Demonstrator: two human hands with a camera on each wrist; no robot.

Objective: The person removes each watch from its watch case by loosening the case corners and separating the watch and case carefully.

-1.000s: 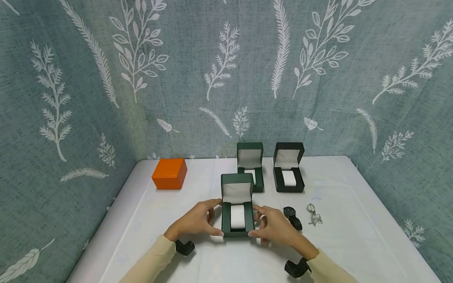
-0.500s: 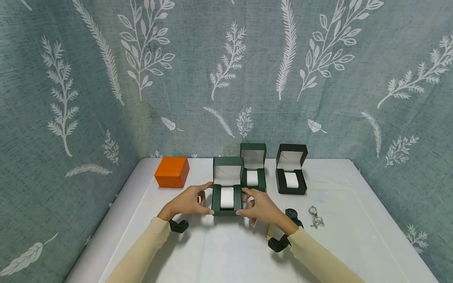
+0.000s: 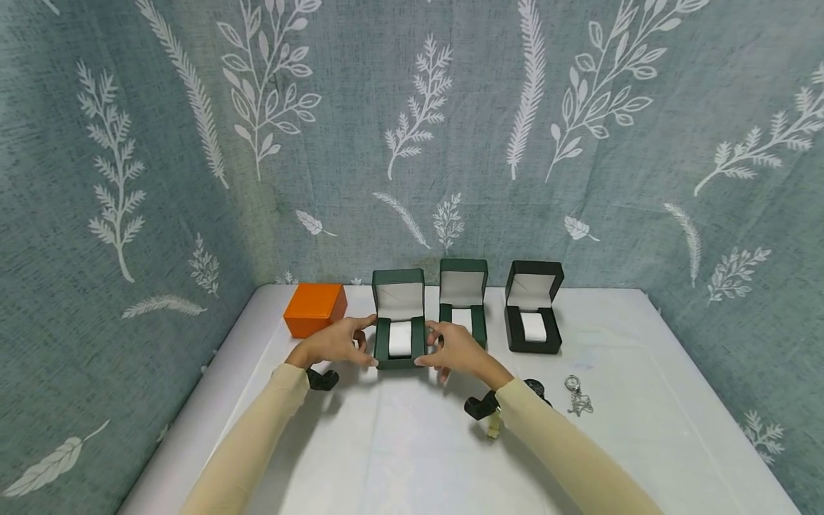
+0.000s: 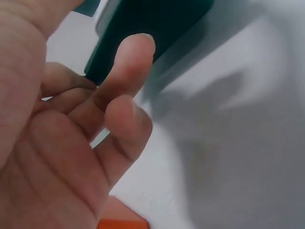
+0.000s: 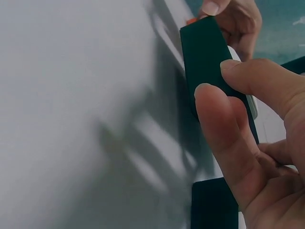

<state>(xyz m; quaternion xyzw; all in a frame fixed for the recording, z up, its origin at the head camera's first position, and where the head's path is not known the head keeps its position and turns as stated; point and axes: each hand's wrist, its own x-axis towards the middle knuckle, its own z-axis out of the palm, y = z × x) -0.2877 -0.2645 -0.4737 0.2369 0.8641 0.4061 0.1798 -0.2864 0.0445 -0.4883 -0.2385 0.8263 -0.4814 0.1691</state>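
An open dark green watch box [image 3: 397, 364], with a pale lid lining and a white cushion inside, stands upright between my hands. My left hand [image 3: 331, 342] holds its left side, thumb near the front corner and a finger further back. On the opposite side my right hand [image 3: 458, 350] grips the box in the same way. In the right wrist view, my thumb touches the green box [image 5: 205, 52] and the other hand shows beyond it. The left wrist view has its dark side [image 4: 167, 24] above my fingers. Whether its base touches the table cannot be told.
Just right stands another open green watch box [image 3: 463, 265], then an open black one [image 3: 534, 346]. A closed orange box [image 3: 315, 309] sits at the left. A black watch [image 3: 534, 387], a yellowish strap [image 3: 493, 426] and a silver pocket watch with chain [image 3: 577, 395] lie at the right.
Both hands have carried the green watch box back and to the left, from in front of the other green box to its left side. The yellowish strap has come into view.
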